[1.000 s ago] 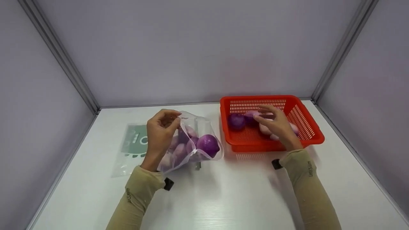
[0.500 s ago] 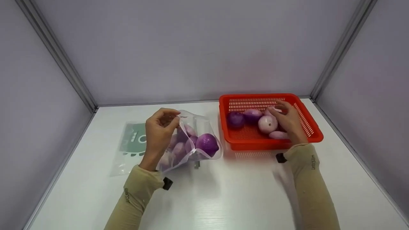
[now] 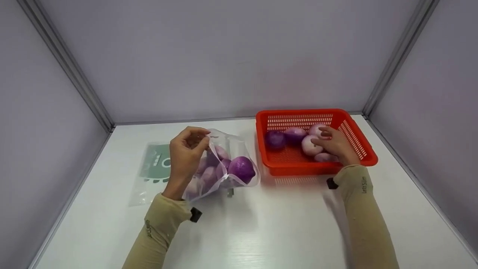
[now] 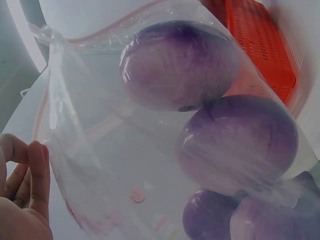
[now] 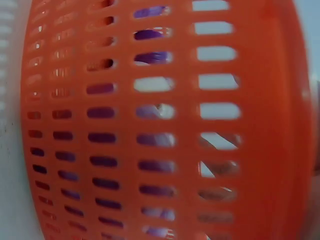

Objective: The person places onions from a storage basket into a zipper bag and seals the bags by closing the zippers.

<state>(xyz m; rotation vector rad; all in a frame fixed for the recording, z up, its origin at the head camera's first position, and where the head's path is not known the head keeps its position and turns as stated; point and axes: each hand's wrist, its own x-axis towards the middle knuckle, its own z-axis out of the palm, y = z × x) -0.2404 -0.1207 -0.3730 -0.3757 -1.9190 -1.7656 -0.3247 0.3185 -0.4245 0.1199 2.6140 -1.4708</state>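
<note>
My left hand (image 3: 186, 149) pinches the rim of a clear zip bag (image 3: 231, 144) between thumb and fingers, keeping its mouth spread. Inside, several purple and pale onions (image 3: 242, 169) lie together; in the left wrist view, two large onions (image 4: 237, 145) show through the film near the left hand (image 4: 25, 185). The right hand (image 3: 336, 145) reaches into a red basket (image 3: 291, 170), thumb and fingers spread close over the pale onions (image 3: 310, 146). Its palm side is partly hidden. From the right wrist, the basket wall (image 5: 185, 125) blocks most of the hand.
In the basket's left part sit a dark purple onion (image 3: 275, 139) and a two-toned onion (image 3: 295, 135). A flat plastic bag with a green print (image 3: 155, 164) lies left of the left hand. Pale panels (image 3: 239, 59) enclose the white table (image 3: 261, 231).
The right hand first moves rightward over the basket, then lowers toward the pale onions. The left hand keeps its hold on the bag, nearly still.
</note>
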